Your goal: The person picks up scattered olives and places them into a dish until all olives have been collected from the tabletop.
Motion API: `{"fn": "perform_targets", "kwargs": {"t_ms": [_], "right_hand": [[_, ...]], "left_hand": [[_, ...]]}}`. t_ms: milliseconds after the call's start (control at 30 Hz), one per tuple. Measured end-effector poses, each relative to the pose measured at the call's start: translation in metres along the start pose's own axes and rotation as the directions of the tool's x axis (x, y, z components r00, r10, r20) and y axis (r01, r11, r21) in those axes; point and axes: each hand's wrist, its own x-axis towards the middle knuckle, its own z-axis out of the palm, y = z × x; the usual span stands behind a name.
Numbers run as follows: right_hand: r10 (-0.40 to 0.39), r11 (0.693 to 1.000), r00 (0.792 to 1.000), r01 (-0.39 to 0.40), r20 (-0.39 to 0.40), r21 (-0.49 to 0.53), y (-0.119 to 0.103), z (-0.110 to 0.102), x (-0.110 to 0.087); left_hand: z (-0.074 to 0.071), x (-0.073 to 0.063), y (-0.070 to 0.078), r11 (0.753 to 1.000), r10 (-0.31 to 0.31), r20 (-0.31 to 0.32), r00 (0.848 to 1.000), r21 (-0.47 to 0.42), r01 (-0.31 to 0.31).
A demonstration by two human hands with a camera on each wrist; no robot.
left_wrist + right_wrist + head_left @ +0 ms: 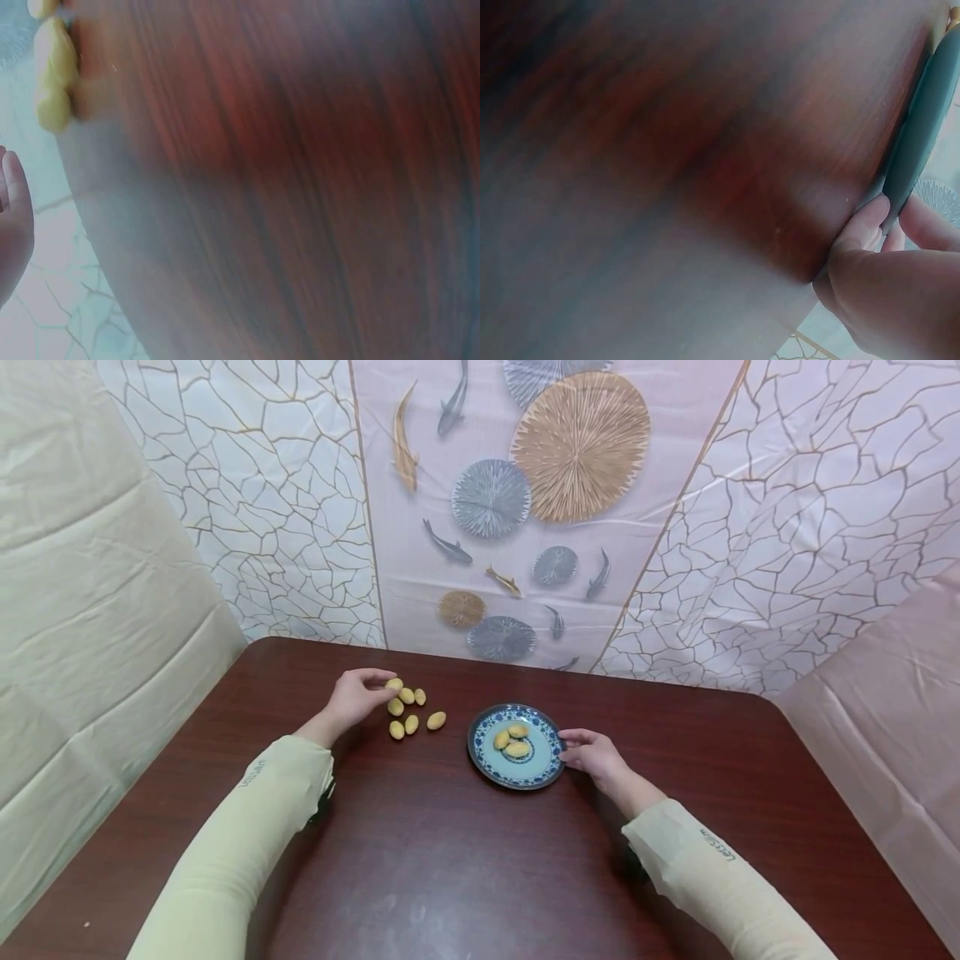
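At the back left of the table my left hand [358,697] has its thumb and fingertips around a small yellow potato-like oval [394,683]. Several similar ovals [412,724] lie just beside and in front of it. In the left wrist view, part of the left hand [13,214] shows at the edge, below some yellow ovals [56,56]. A round blue-and-white plate [536,767] with a dark rim carries three yellow ovals [517,749]. My right hand [597,758] grips the plate's right rim, thumb and fingers on either side of its edge [919,124].
A glossy dark red-brown table [450,868] spans the area under both hands. Behind it hangs a patterned cloth [300,510] with fish and round motifs in the middle. Pale cloth sheets [82,610] close off both sides.
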Motion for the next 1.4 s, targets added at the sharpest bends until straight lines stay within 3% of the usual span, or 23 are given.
{"fn": "perform_targets", "kwargs": {"t_ms": [233, 400, 900, 1067, 1300, 1400], "right_hand": [[0.004, 1.0, 1.0, -0.004, -0.006, 0.004, -0.001, 0.0, 0.0], [0.004, 1.0, 1.0, -0.004, -0.002, 0.01, 0.0, 0.001, 0.0], [-0.011, 0.999, 1.0, 0.01, 0.011, 0.035, 0.001, 0.001, 0.001], [-0.017, 0.999, 1.0, 0.016, 0.004, 0.043, 0.002, 0.001, 0.002], [-0.021, 0.999, 1.0, 0.021, 0.003, 0.042, 0.002, 0.001, 0.002], [-0.02, 0.999, 1.0, 0.02, 0.002, 0.035, 0.002, 0.0, 0.002]], "left_hand": [[0.022, -0.003, 0.02, 0.996, 0.033, 0.076, 0.997, -0.082, -0.026], [0.036, -0.007, 0.03, 0.996, 0.053, 0.128, 0.99, -0.081, -0.043], [0.067, -0.015, 0.045, 0.993, 0.064, 0.251, 0.966, -0.115, -0.036], [0.08, -0.018, 0.052, 0.988, 0.111, 0.304, 0.946, -0.135, -0.073], [0.095, -0.019, 0.055, 0.976, 0.215, 0.382, 0.899, -0.109, -0.187], [0.1, -0.02, 0.057, 0.973, 0.229, 0.409, 0.884, -0.064, -0.222]]}}
